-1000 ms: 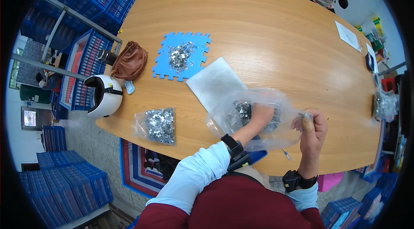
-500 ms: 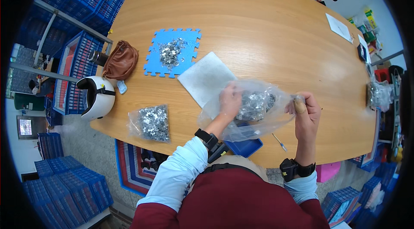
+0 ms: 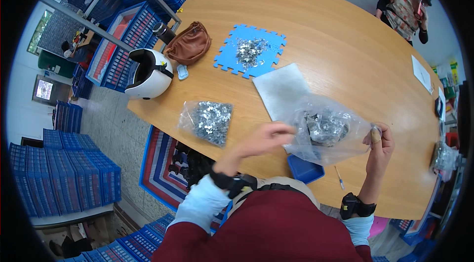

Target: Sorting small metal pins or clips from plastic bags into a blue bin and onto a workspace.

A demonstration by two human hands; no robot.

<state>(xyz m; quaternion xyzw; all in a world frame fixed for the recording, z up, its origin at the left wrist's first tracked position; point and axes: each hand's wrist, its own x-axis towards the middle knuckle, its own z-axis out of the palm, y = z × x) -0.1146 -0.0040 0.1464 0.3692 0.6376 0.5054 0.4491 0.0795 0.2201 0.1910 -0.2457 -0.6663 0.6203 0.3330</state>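
Observation:
A large clear plastic bag (image 3: 353, 138) lies to the right of centre, with a mass of small shiny metal pieces (image 3: 327, 127) inside. My right hand (image 3: 381, 141) pinches the bag's right corner between thumb and fingers. At the bag's left edge is my left hand (image 3: 264, 139), slightly blurred, its fingers stretched toward the film and nothing visible in them. A whitish flat sheet (image 3: 282, 89) lies partly beneath the bag. Just below the bag, a blue tray (image 3: 305, 169) sits near the table's edge, with a pen (image 3: 339, 177) to its right.
A second bag of metal pieces (image 3: 212, 122) lies left on the wooden table (image 3: 340, 40). Beyond it are a blue foam mat (image 3: 224, 54) with loose pieces, a brown leather bag (image 3: 190, 44) and a white helmet (image 3: 155, 80). A person (image 3: 405, 12) stands at the far right.
My left hand has moved left, out from within the bag's film to its left edge. The right hand still grips the corner. The view has shifted, showing more of the left side.

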